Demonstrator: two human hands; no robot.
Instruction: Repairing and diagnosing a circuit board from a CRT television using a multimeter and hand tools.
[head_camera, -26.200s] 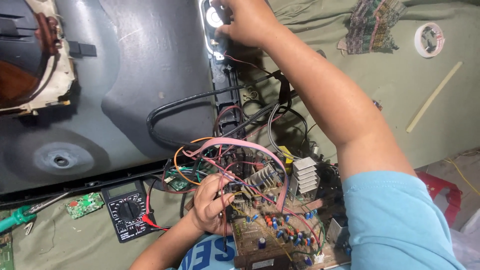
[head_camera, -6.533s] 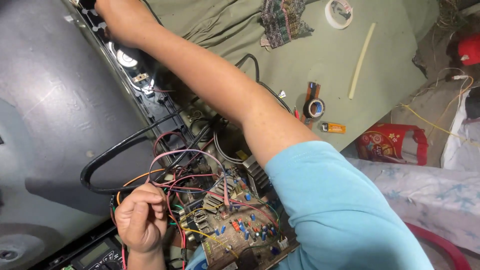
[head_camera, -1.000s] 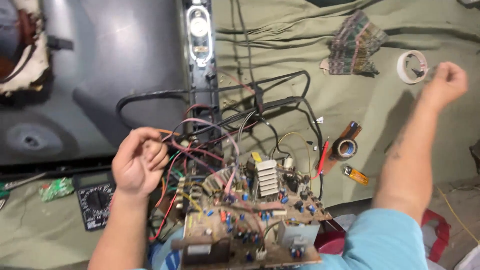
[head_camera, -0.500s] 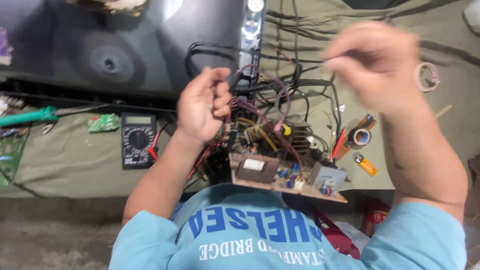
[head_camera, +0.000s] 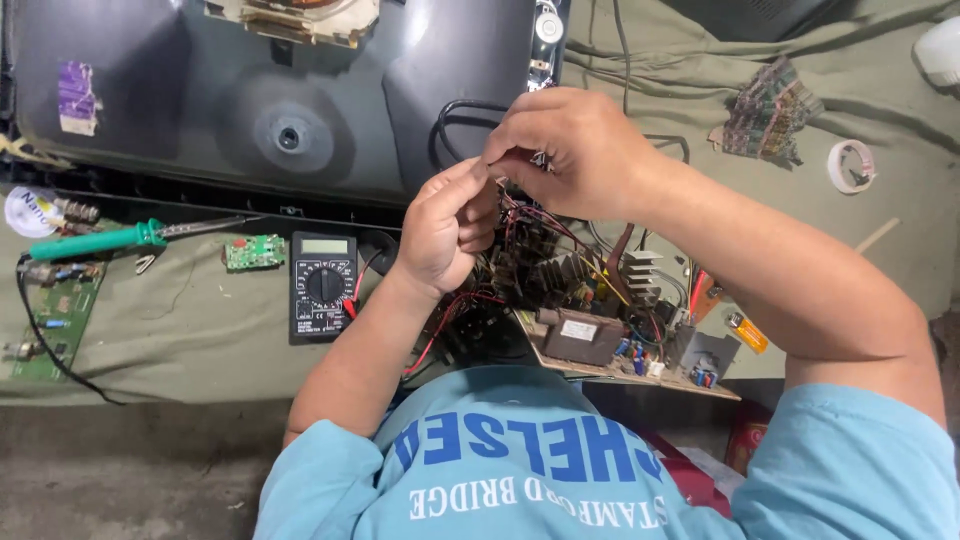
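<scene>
My left hand (head_camera: 446, 228) and my right hand (head_camera: 575, 150) meet above a brown circuit board (head_camera: 610, 345) crowded with heat sinks, capacitors and a transformer. Both hands pinch thin red and pink wires (head_camera: 525, 205) that rise from the board, fingertips close together. The board leans toward me, resting near my lap. Behind it lies the dark grey back of a picture tube (head_camera: 270, 110), face down on the olive cloth (head_camera: 180, 320). A thick black cable (head_camera: 455, 115) loops from the tube toward the board.
A black multimeter (head_camera: 322, 285) lies left of the board, with a small green circuit board (head_camera: 254, 252) and a green-handled soldering iron (head_camera: 100, 240) beyond it. At right sit a tape roll (head_camera: 852, 165), an orange lighter (head_camera: 747, 333) and a patterned cloth scrap (head_camera: 770, 110).
My right hand came back from the far right and down to the wires. My left hand stayed at the wires. The view shifted, showing the picture tube more centred.
</scene>
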